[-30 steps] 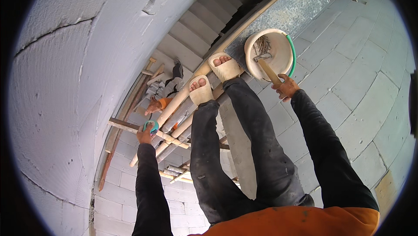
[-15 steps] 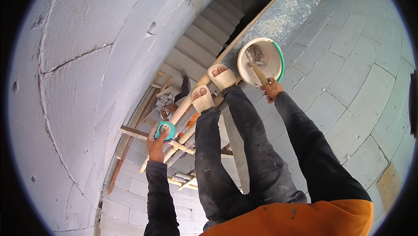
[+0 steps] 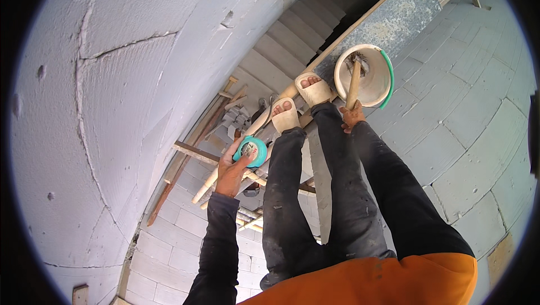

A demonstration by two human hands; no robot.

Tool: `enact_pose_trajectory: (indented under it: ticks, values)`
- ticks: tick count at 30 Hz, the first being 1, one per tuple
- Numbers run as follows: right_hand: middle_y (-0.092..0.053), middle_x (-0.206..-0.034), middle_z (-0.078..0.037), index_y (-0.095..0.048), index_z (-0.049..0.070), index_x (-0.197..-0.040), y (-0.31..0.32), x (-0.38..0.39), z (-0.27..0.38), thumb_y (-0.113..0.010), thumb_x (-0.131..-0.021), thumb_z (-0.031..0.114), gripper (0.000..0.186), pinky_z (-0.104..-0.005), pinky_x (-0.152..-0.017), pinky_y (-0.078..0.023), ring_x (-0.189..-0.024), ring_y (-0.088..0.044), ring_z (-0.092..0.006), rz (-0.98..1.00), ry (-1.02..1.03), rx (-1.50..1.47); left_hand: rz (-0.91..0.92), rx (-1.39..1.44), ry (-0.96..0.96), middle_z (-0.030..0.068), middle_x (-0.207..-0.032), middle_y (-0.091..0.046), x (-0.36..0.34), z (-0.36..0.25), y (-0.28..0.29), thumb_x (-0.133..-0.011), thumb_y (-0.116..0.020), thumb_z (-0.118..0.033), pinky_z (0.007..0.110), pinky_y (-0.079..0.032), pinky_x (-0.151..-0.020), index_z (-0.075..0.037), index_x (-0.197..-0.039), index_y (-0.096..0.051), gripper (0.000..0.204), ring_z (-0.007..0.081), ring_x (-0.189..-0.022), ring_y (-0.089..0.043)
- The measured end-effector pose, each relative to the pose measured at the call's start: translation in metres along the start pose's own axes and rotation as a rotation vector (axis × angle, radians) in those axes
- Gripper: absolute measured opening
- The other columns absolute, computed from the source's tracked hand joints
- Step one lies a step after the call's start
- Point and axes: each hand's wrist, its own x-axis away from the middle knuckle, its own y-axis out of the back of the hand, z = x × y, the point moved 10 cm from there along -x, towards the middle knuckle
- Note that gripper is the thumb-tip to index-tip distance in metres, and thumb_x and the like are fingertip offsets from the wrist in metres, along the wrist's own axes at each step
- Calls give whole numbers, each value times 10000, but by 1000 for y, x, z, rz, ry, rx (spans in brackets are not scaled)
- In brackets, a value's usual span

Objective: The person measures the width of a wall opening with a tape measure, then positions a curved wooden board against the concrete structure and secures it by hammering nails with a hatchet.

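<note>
Head: bucket (image 3: 378,90) at bd (image 3: 396,21) end, blk walls (image 3: 464,130), stairs (image 3: 288,42).

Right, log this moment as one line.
left hand: holds teal tape measure | right hand: grips wooden-handled tool at mouth of white bucket | sandals: beside bucket

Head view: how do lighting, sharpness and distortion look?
In the head view, fisheye distortion bends the grey block wall at right; head view, top: deep shadow beyond the grey concrete stairs; head view, lower middle: washed-out white blocks; head view, near centre: turquoise round tape measure fairly sharp.
</note>
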Motion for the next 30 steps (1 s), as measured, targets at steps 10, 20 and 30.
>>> enact_pose_trajectory:
  ticks: [10, 20, 30]
  values:
    - [-550, -1432, -319, -306, -12, -1592, 80, 66, 81, -740, -869, 523, 998, -432, -1108, -450, -1327, -563, -416, -385, 493, 273, 97, -509, -226, 193, -1398, -573, 45, -110, -79, -836, -819, -155, 354, -510, -1025, -11, -1537, -368, 846, 228, -1210, -601]
    - [-449, -1537, -251, -401, 135, -1571, -11, 563, 218, -730, -795, 735, 1034, -527, -1166, -390, -1364, -473, -495, 506, 1446, 776, 437, -595, -228, 243, -1383, -567, 199, -179, -157, -840, -829, -259, 392, -446, -1095, -42, -1595, -196, 1009, 275, -1272, -565]
    - [-544, -1329, -246, -418, -25, -1460, 54, 682, 244, -784, -860, 474, 863, -423, -1012, -489, -1190, -596, -345, 377, 1281, 64, 194, -144, -423, 163, -1413, -535, 325, -269, -171, -1030, -642, -382, 375, -522, -995, -79, -1578, -314, 707, 246, -1253, -575]
